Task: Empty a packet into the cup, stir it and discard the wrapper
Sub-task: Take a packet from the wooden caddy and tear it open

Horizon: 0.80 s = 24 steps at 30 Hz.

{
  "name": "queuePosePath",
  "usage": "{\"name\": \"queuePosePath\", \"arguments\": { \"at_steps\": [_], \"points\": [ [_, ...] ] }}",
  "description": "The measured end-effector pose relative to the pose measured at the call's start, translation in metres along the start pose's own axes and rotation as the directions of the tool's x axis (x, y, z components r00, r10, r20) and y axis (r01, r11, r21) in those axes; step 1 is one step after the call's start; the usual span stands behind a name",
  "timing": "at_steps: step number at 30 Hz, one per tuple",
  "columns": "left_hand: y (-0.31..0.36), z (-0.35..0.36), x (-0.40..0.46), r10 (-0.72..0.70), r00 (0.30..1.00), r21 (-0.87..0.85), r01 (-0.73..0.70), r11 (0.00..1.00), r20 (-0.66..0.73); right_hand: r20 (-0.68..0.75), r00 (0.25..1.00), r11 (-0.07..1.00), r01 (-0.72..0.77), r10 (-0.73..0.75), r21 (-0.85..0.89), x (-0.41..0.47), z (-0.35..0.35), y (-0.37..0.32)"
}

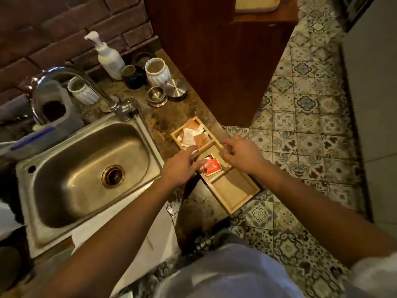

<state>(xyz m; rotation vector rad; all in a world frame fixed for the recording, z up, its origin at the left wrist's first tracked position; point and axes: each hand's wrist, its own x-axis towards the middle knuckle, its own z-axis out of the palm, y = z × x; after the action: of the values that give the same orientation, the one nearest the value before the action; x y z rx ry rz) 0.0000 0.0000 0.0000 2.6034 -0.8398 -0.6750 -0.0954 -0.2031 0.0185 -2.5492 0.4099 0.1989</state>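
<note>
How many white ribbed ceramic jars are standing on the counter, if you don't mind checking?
2. One white ribbed jar stands behind the faucet, left of the soap pump bottle. The other stands right of that bottle, behind two round metal lids. None looks hidden.

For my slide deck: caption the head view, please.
Both hands, left and right, reach over a wooden tray of packets beside the sink.

Tray [234, 203] on counter [163, 121] right of sink [86, 160] — packets [193, 135] in far compartment.
</note>
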Motion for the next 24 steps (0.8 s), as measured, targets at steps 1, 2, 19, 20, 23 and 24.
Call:
{"name": "queuePosePath", "arguments": {
  "at_steps": [1, 2, 19, 20, 23, 24],
  "points": [
    [-0.001, 0.003, 0.005, 0.001, 1.0, 0.044, -0.001, 0.999, 0.006, 0.016, 1.0, 0.999, 0.008, -0.007, -0.036, 0.004, 0.004, 0.001],
    [-0.001, 0.005, 0.009, -0.001, 1.0, 0.092, -0.001, 0.996, 0.021, 0.029, 0.999, 0.997, 0.016, -0.014, -0.069, 0.007, 0.004, -0.001],
    [0.031, 0.025, 0.034, -0.093, 0.991, 0.401, 0.049, 0.915, 0.093, 0.22, 0.975, 0.87, 0.117, -0.01, -0.478, 0.028, 0.038, -0.017],
    [0.032, 0.027, 0.033, -0.077, 0.993, 0.411, 0.033, 0.911, 0.091, 0.216, 0.976, 0.873, 0.109, -0.004, -0.475, 0.028, 0.039, -0.017],
    [0.031, 0.032, 0.031, -0.047, 0.996, 0.403, 0.013, 0.915, 0.075, 0.214, 0.977, 0.878, 0.112, -0.011, -0.465, 0.028, 0.038, -0.016],
    [0.03, 0.034, 0.03, -0.052, 0.996, 0.396, 0.021, 0.918, 0.069, 0.219, 0.976, 0.882, 0.114, -0.012, -0.458, 0.029, 0.037, -0.015]
  ]
}}
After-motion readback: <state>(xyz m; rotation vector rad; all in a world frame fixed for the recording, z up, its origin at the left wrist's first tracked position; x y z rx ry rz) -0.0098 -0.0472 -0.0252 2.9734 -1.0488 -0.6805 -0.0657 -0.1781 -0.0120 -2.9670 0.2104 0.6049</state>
